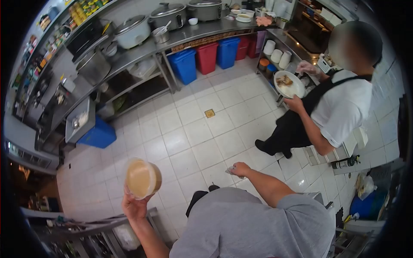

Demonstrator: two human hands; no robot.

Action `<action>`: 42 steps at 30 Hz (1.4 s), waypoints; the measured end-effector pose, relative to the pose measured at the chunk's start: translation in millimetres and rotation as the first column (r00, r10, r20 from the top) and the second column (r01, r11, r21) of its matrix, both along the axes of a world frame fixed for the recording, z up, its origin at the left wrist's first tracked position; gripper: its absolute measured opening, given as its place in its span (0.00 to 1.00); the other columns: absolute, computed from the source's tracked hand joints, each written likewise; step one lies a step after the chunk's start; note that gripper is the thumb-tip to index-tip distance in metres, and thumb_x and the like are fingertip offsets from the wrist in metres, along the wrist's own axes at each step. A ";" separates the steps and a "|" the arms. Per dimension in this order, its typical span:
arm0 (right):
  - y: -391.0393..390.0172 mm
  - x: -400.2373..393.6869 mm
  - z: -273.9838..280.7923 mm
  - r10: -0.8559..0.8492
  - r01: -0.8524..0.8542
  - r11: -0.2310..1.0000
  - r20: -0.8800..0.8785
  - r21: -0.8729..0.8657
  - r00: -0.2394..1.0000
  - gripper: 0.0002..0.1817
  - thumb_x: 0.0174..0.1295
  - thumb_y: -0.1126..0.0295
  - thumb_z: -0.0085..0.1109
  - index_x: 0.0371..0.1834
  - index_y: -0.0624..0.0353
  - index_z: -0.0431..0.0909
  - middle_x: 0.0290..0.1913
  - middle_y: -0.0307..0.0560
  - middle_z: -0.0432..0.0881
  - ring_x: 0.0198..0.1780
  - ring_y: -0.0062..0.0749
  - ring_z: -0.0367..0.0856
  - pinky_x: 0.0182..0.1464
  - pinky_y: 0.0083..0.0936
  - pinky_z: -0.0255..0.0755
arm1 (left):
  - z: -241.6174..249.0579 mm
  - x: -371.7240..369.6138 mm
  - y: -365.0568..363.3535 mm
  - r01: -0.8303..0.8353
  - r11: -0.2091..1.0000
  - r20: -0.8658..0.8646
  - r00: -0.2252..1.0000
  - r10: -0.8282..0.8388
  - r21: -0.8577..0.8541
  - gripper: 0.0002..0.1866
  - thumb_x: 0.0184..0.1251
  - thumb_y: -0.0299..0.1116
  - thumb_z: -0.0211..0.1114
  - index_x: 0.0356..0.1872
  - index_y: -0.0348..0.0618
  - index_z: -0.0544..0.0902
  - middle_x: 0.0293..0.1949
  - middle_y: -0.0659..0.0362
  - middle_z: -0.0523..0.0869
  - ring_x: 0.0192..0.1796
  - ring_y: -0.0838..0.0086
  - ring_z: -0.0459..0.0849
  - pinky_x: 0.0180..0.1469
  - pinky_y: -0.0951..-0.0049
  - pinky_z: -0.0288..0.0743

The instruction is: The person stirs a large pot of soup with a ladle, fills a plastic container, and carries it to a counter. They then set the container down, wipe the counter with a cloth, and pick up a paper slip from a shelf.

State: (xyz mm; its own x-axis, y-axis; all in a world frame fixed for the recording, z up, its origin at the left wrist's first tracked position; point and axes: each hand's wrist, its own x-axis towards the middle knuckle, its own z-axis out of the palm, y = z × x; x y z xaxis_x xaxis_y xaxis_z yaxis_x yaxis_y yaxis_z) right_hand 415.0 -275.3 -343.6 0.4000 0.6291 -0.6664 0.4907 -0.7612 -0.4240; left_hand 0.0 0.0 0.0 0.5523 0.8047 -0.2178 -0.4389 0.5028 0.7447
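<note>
My left hand (137, 205) is wrapped round the lower side of a round clear container (143, 178) of light brown contents, held up over the tiled floor at the lower left. Out in front of my body, to the right, my right hand (239, 170) is closed on a small crumpled whitish piece (230, 170), too small to name for sure. The two hands are well apart. Under both of them lies the white tiled floor (206, 148).
A co-worker (344, 99) stands at the right, holding a white bowl (289, 84) with food. Steel counters (185, 36) run along the back and left, with large cookers on top. Blue bins (183, 66) and red bins (207, 58) stand below. Metal racks (94, 230) are at the lower left.
</note>
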 end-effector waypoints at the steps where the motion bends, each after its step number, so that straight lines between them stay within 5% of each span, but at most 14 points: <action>1: 4.7 -11.1 -5.3 -0.021 0.021 1.000 -0.017 0.020 1.000 0.37 0.67 0.38 0.67 0.66 0.58 0.88 0.63 0.63 0.90 0.65 0.56 0.89 0.69 0.46 0.82 | -6.6 7.5 14.0 0.033 0.999 -0.021 0.999 -0.034 -0.019 0.49 0.61 0.33 0.61 0.89 0.54 0.59 0.83 0.43 0.71 0.79 0.37 0.77 0.65 0.25 0.86; 2: 8.6 -22.3 -10.0 -0.035 0.037 0.999 -0.034 0.038 0.999 0.37 0.67 0.39 0.67 0.65 0.59 0.88 0.62 0.62 0.90 0.65 0.56 0.89 0.69 0.45 0.82 | -11.7 14.2 25.6 0.061 0.997 -0.041 0.997 -0.062 -0.039 0.49 0.59 0.32 0.61 0.88 0.53 0.61 0.82 0.42 0.72 0.77 0.36 0.79 0.62 0.26 0.88; 3: -64.4 22.3 20.2 -0.075 0.069 0.988 -0.038 -0.139 0.996 0.37 0.67 0.38 0.66 0.65 0.59 0.88 0.61 0.63 0.91 0.64 0.57 0.89 0.68 0.46 0.82 | -45.0 63.8 8.2 0.067 0.984 0.015 0.998 -0.065 -0.166 0.49 0.59 0.32 0.61 0.88 0.53 0.61 0.82 0.42 0.72 0.77 0.36 0.79 0.62 0.26 0.88; 7: -34.0 26.2 -37.9 0.034 -0.030 0.993 0.038 -0.117 0.999 0.36 0.64 0.35 0.64 0.55 0.59 0.92 0.55 0.64 0.92 0.58 0.58 0.91 0.63 0.47 0.84 | -50.7 121.3 104.5 0.133 0.990 -0.060 0.989 -0.136 -0.055 0.46 0.60 0.32 0.60 0.86 0.50 0.65 0.80 0.45 0.75 0.75 0.38 0.81 0.64 0.25 0.87; 11: -46.4 47.4 4.6 -0.209 0.204 0.927 0.019 -0.315 0.978 0.37 0.62 0.32 0.65 0.42 0.62 0.94 0.45 0.62 0.94 0.50 0.58 0.94 0.55 0.46 0.86 | -69.0 168.1 165.3 0.197 0.977 -0.087 0.975 -0.204 -0.082 0.46 0.59 0.32 0.62 0.85 0.49 0.65 0.78 0.45 0.75 0.75 0.41 0.81 0.64 0.27 0.86; 15: -32.6 92.4 -19.9 -0.137 0.171 0.956 0.153 -0.240 0.979 0.39 0.61 0.33 0.69 0.40 0.67 0.94 0.41 0.65 0.94 0.48 0.56 0.95 0.53 0.48 0.85 | -90.0 210.5 254.6 0.269 0.955 -0.125 0.951 -0.284 -0.127 0.47 0.58 0.32 0.64 0.84 0.48 0.63 0.75 0.47 0.75 0.74 0.46 0.81 0.66 0.30 0.85; 20: 95.0 116.3 32.7 -0.400 0.416 0.898 0.125 -0.145 0.908 0.32 0.63 0.43 0.74 0.41 0.71 0.92 0.41 0.68 0.93 0.46 0.61 0.94 0.48 0.51 0.84 | -91.4 249.9 360.4 0.260 0.953 -0.155 0.946 -0.283 -0.154 0.48 0.58 0.32 0.65 0.85 0.49 0.61 0.77 0.49 0.73 0.75 0.50 0.80 0.66 0.35 0.85; 23: 162.9 139.1 -8.2 -0.357 0.366 0.929 0.134 -0.049 0.924 0.30 0.64 0.46 0.74 0.41 0.71 0.92 0.40 0.68 0.93 0.44 0.62 0.93 0.47 0.51 0.83 | -90.7 273.3 414.8 0.245 0.956 -0.175 0.946 -0.273 -0.163 0.49 0.58 0.32 0.66 0.85 0.49 0.60 0.77 0.50 0.72 0.74 0.52 0.80 0.66 0.38 0.83; 27: 292.1 190.1 2.4 -0.251 0.248 0.963 -0.016 -0.104 0.968 0.33 0.64 0.42 0.73 0.45 0.70 0.92 0.45 0.71 0.92 0.49 0.62 0.93 0.52 0.49 0.84 | -107.2 304.9 486.5 0.156 0.977 -0.156 0.972 -0.178 -0.142 0.49 0.58 0.31 0.65 0.85 0.51 0.59 0.77 0.50 0.72 0.73 0.54 0.81 0.68 0.39 0.81; 31: 387.3 280.0 -78.2 0.040 -0.029 0.989 0.075 -0.147 0.996 0.34 0.65 0.42 0.71 0.49 0.69 0.91 0.47 0.68 0.93 0.51 0.56 0.94 0.55 0.47 0.85 | -114.7 339.1 546.1 0.045 0.986 -0.179 0.981 -0.074 -0.162 0.48 0.59 0.30 0.63 0.85 0.53 0.60 0.77 0.50 0.72 0.72 0.53 0.81 0.66 0.39 0.82; 37: 631.7 419.4 -29.5 0.121 -0.112 0.972 0.028 -0.205 0.992 0.34 0.62 0.42 0.73 0.51 0.68 0.91 0.52 0.65 0.93 0.55 0.54 0.94 0.60 0.44 0.86 | -130.2 372.4 654.1 -0.234 0.964 -0.221 0.954 0.203 -0.124 0.48 0.59 0.27 0.58 0.86 0.56 0.57 0.78 0.47 0.71 0.76 0.47 0.79 0.68 0.29 0.79; 38: 671.7 457.7 -70.5 0.321 -0.279 0.928 0.150 -0.246 0.935 0.34 0.65 0.42 0.71 0.55 0.67 0.90 0.57 0.66 0.92 0.59 0.56 0.92 0.62 0.47 0.85 | -137.5 377.3 675.7 -0.273 0.954 -0.181 0.952 0.248 -0.124 0.48 0.62 0.24 0.57 0.87 0.56 0.54 0.78 0.46 0.71 0.76 0.46 0.79 0.69 0.26 0.78; 40: 753.1 481.6 -41.6 0.210 -0.210 0.977 0.288 -0.032 0.934 0.39 0.70 0.43 0.67 0.70 0.69 0.83 0.71 0.71 0.84 0.73 0.63 0.82 0.75 0.47 0.76 | -141.9 387.9 722.5 -0.306 0.947 -0.194 0.940 0.282 -0.101 0.47 0.66 0.23 0.56 0.87 0.56 0.53 0.78 0.44 0.72 0.75 0.46 0.79 0.69 0.26 0.78; 42: 825.3 513.2 -61.1 0.067 -0.088 0.991 0.196 0.101 0.978 0.41 0.70 0.44 0.68 0.73 0.71 0.81 0.73 0.73 0.82 0.75 0.62 0.81 0.76 0.45 0.75 | -152.5 395.1 771.7 -0.329 0.939 -0.166 0.936 0.309 -0.104 0.46 0.68 0.21 0.58 0.87 0.54 0.53 0.76 0.43 0.73 0.73 0.49 0.81 0.69 0.28 0.80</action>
State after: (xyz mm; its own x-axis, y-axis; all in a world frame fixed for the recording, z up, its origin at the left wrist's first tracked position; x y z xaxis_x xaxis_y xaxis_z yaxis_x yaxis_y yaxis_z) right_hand 928.2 550.0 -404.8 0.4610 0.7275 -0.5081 0.6264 -0.6724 -0.3945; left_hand 395.1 771.7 -152.5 0.2256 0.8933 -0.3887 -0.4839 0.4491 0.7511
